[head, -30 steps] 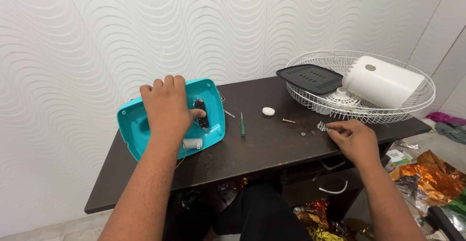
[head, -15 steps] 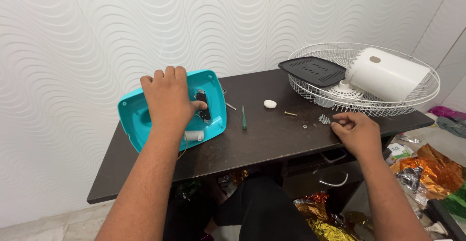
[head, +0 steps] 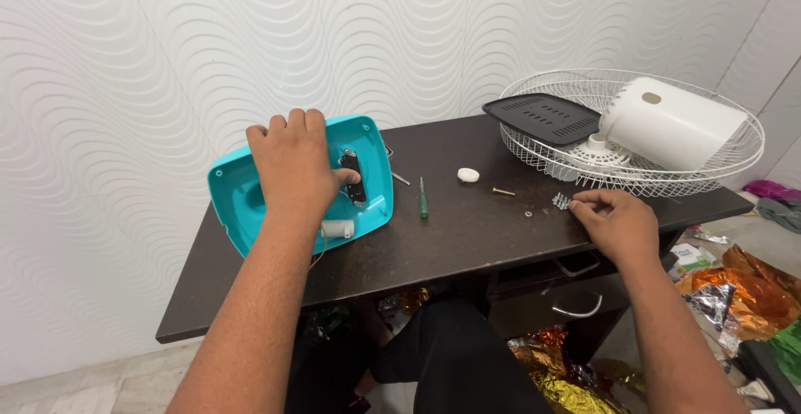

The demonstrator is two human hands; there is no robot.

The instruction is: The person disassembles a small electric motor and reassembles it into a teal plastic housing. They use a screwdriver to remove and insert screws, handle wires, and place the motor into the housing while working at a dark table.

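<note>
Little is changing since the earlier frame: the right hand (head: 619, 224) is sliding only slightly along the front edge of the dark worktop (head: 450, 239), and the left hand (head: 294, 166) is staying planted where it was. Largest in view, the worktop is carrying a white wire fan guard (head: 705, 182) at its right end, with a white motor housing (head: 672, 123) and a black vented cover (head: 542, 117) lying in it. At the left end, the turquoise plastic shell (head: 242, 201) is lying open side up, and the left hand is pressing flat on it, fingers spread and closed on nothing, the thumb touching a black part (head: 356, 189) inside; a small white cylinder (head: 338, 229) on wires is sitting just below. Between the hands are resting a green-handled screwdriver (head: 423, 198), a white cap (head: 468, 175), a loose screw (head: 503, 191) and a washer (head: 528, 213). The right hand's fingers are pinching together over a little metal piece (head: 561, 201), though whether they are actually gripping it is hard to tell. Judging by the scattered parts, the fan is already apart, the shell's wiring is still exposed, and the small hardware is still loose.
</note>
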